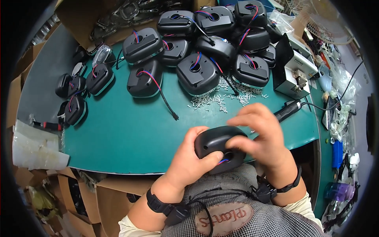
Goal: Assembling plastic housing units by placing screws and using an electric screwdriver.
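A rounded black plastic lamp-like housing [213,138] is tilted up at the table's near edge, in front of my apron. My left hand [187,160] grips its left side, the thumb lying across its face near a round hole. Red and blue wires show beside that thumb. My right hand [262,136] is at the housing's right side, thumb against or just over its surface, the other fingers bent and lifted apart from it. Just beyond this hand lies a black electric screwdriver [288,111] with a cord. Small silver screws [221,98] are scattered farther back.
Several similar black housings [197,75] with wires are stacked across the back of the green table [110,138]. More housings [75,110] stand at the left. A white and black screw feeder [294,75] is at the right. Cardboard boxes [114,193] sit below the near edge.
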`<state>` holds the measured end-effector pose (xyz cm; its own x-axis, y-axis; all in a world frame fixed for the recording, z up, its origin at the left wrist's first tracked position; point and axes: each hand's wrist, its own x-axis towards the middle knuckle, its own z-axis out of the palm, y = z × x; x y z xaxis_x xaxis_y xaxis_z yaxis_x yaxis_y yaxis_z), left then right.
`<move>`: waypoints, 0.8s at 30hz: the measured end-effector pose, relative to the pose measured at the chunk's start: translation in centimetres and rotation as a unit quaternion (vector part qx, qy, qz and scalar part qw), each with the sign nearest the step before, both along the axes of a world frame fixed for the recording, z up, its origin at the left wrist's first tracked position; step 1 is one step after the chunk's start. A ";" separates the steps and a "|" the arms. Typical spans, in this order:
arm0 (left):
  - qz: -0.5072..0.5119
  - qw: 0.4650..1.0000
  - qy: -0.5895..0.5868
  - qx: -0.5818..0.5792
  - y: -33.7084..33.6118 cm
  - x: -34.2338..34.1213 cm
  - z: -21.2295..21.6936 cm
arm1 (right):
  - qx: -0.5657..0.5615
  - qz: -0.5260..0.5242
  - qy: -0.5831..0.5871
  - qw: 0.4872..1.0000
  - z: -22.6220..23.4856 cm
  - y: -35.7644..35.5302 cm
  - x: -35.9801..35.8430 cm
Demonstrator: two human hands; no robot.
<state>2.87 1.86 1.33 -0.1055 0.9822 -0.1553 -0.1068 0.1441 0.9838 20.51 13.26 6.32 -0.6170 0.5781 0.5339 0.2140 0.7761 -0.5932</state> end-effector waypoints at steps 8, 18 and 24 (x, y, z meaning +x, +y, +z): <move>0.030 0.998 -0.046 0.019 0.9 -0.4 0.6 | -0.100 -0.345 -0.049 0.932 -3.0 3.8 9.7; 0.074 0.997 -0.019 -0.017 2.2 0.7 -0.3 | -0.323 -0.339 -0.175 0.866 -4.9 4.6 10.0; 0.087 0.996 0.002 -0.024 2.9 1.5 0.2 | -0.238 -0.383 0.081 0.889 -6.5 2.7 10.4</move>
